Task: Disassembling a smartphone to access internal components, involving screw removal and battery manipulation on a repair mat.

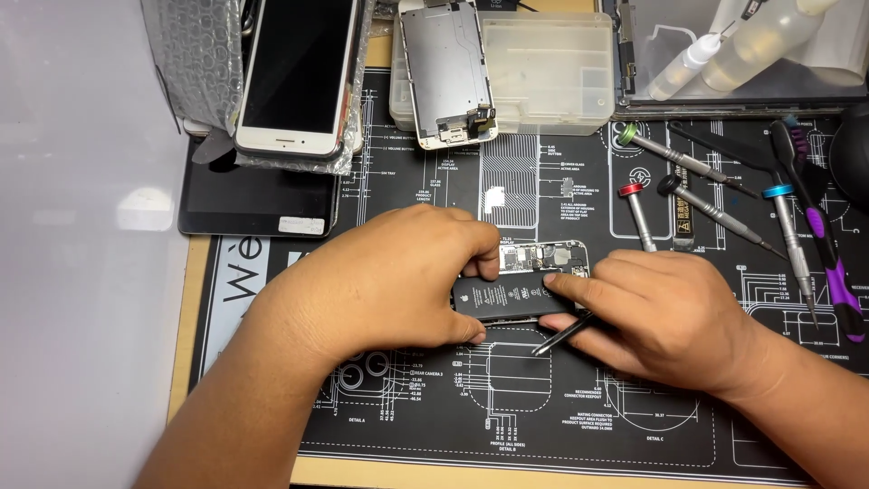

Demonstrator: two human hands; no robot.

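My black repair mat (pixel 543 417) with white diagrams covers the wooden bench across the frame; a pale surface fills the left edge. At top centre a clear plastic compartment box (pixel 552 72) looks empty, with a detached screen assembly (pixel 448 77) leaning on it. At centre lies the opened phone (pixel 543 258), long axis left to right, the black battery (pixel 507 299) lying along it. My left hand (pixel 389 281) curls over the phone's left end, fingers bent, gripping it. My right hand (pixel 661 317) pinches tweezers (pixel 561 337), forefinger pressing the battery
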